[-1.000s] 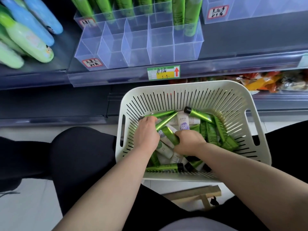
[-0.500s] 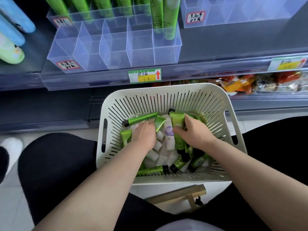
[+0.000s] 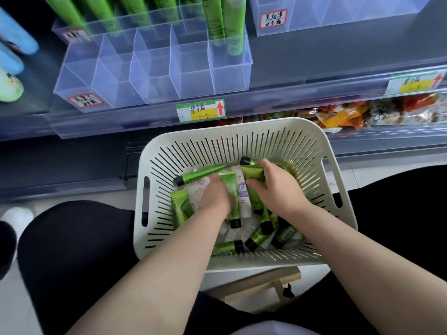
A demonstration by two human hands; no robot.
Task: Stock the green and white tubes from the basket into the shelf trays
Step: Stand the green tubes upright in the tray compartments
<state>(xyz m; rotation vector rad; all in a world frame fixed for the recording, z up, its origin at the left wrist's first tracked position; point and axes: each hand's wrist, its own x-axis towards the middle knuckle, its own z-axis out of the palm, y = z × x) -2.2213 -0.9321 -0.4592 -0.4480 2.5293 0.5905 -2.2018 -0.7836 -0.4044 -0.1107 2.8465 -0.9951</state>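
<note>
A white slotted basket (image 3: 242, 128) rests between my knees, holding several green tubes and white tubes. My left hand (image 3: 215, 198) reaches into the pile, fingers curled around a green tube (image 3: 231, 192) with a black cap. Beside it, my right hand (image 3: 275, 192) grips another green tube (image 3: 251, 172) near the basket's far side. A white tube with a purple label (image 3: 242, 193) lies between the hands. A long green tube (image 3: 199, 175) lies left of my fingers. On the shelf above stands a clear divided tray (image 3: 154, 68); green tubes (image 3: 226, 22) stand in its back and rightmost compartments.
A second clear tray (image 3: 338, 18) stands at the upper right. A price tag (image 3: 200, 111) is clipped to the shelf edge. Snack packets (image 3: 338, 116) fill the lower shelf. Blue and green bottles (image 3: 11, 61) lie at the left. A wooden stool (image 3: 262, 284) supports the basket.
My right hand has moved from the middle of the pile toward the basket's far side and taken hold of a green tube. The left hand has stayed in the pile.
</note>
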